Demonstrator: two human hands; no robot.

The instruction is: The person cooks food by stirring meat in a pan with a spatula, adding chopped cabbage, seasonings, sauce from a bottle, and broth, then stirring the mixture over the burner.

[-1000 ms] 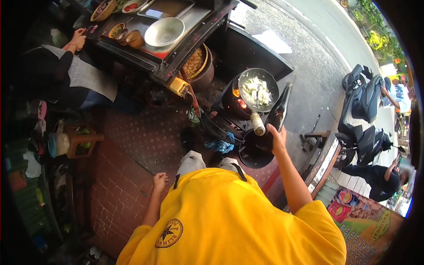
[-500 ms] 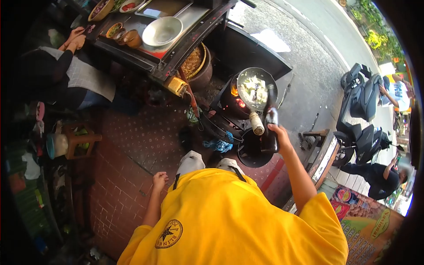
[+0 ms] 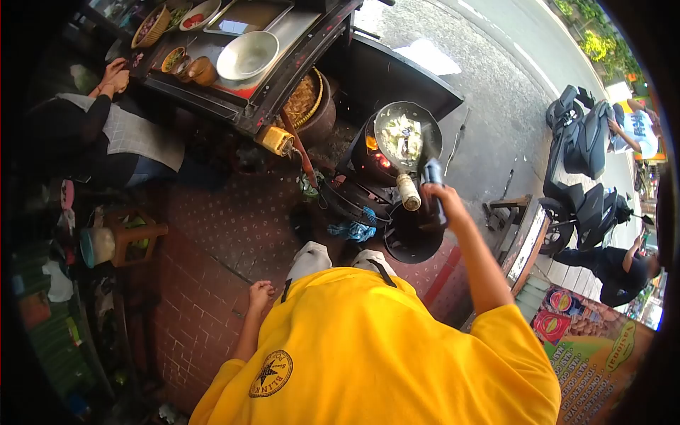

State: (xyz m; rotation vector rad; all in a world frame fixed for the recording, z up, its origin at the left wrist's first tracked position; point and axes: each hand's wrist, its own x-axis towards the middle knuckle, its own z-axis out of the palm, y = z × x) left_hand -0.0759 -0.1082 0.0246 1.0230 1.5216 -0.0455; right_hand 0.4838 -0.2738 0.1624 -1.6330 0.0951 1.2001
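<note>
Now the right hand (image 3: 442, 197) clamps a bottle (image 3: 431, 172) by the near edge of the pan (image 3: 430, 128) — overtilting could flood it; left hand (image 3: 261, 291) — can't tell how closed.

Streetside food stall: cart (image 3: 290, 71), wok (image 3: 431, 127) over glowing coals (image 3: 382, 160), menu banner (image 3: 588, 354), adjacent road (image 3: 524, 28).

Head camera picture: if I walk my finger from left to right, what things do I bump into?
Brown stool → left hand → crumpled blue thing → pan → motorbikes.
</note>
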